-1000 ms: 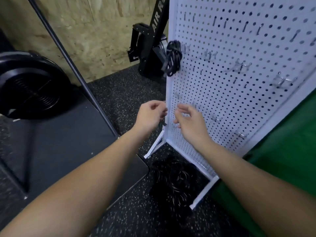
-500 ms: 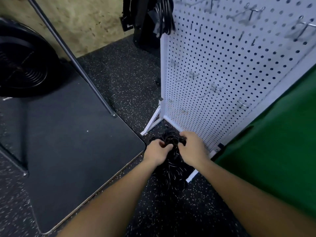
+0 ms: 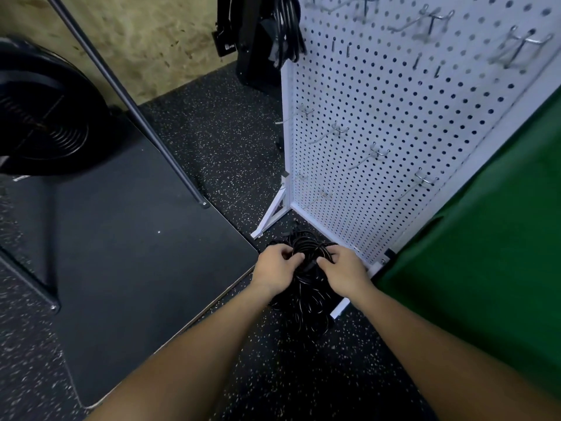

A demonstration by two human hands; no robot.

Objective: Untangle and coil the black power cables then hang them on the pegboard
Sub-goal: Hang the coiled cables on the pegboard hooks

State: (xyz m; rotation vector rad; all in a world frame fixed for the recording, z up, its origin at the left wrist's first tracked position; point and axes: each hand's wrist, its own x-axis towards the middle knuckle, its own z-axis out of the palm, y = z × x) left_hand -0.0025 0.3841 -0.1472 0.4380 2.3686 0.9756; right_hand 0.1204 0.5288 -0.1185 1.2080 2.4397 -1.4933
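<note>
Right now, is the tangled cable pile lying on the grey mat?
No, the cable pile lies on the speckled floor, beside the mat.

Your hands were both down in the tangled cables at the foot of the pegboard.

Your left hand [image 3: 277,265] and right hand [image 3: 344,267] gripped strands at the top of the black cable pile [image 3: 306,302], fingers curled into it, on the speckled floor [image 3: 212,141]. The white pegboard [image 3: 394,123] stood just behind the pile, metal hooks [image 3: 375,154] jutting from it, with one coiled black cable [image 3: 288,28] hanging at its upper left edge. A green cloth [image 3: 491,256] lay to your right, a dark mat [image 3: 127,244] to your left.
</note>
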